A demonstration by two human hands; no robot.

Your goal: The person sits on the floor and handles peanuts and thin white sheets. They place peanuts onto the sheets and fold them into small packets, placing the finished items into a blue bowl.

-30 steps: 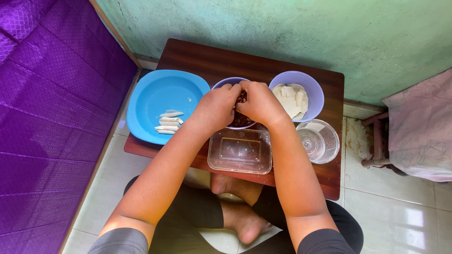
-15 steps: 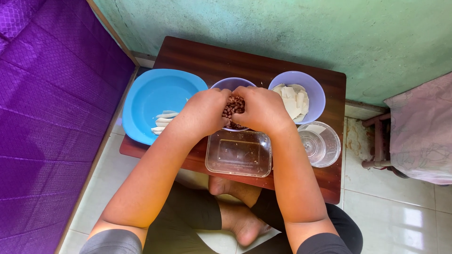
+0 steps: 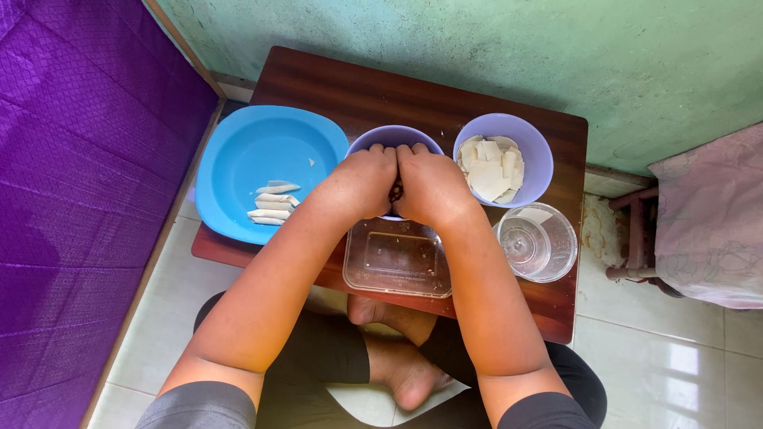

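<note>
Left hand: we see our left hand (image 3: 362,181) curled into a loose fist above the middle bowl, pressed against the other hand; if it holds something, we cannot tell.
Right hand: our right hand (image 3: 429,187) is curled the same way, knuckles touching the left ones, fingers bent down and inward.
Between the hands: a small dark bit (image 3: 395,191) shows in the gap where the hands meet; what it is, we cannot tell.
Middle bowl: the lilac bowl (image 3: 380,137) stands on the wooden table (image 3: 350,87), mostly hidden under our hands.
Clear container: an empty rectangular plastic container (image 3: 397,258) sits just before the bowl, near the table edge.
Blue plate: at our left, the blue plate (image 3: 262,151) carries a few white rolled pieces (image 3: 272,202).
Second bowl: at our right, another lilac bowl (image 3: 534,147) holds flat white sheets (image 3: 491,168).
Glass bowl: a clear glass bowl (image 3: 536,242) stands just before it.
</note>
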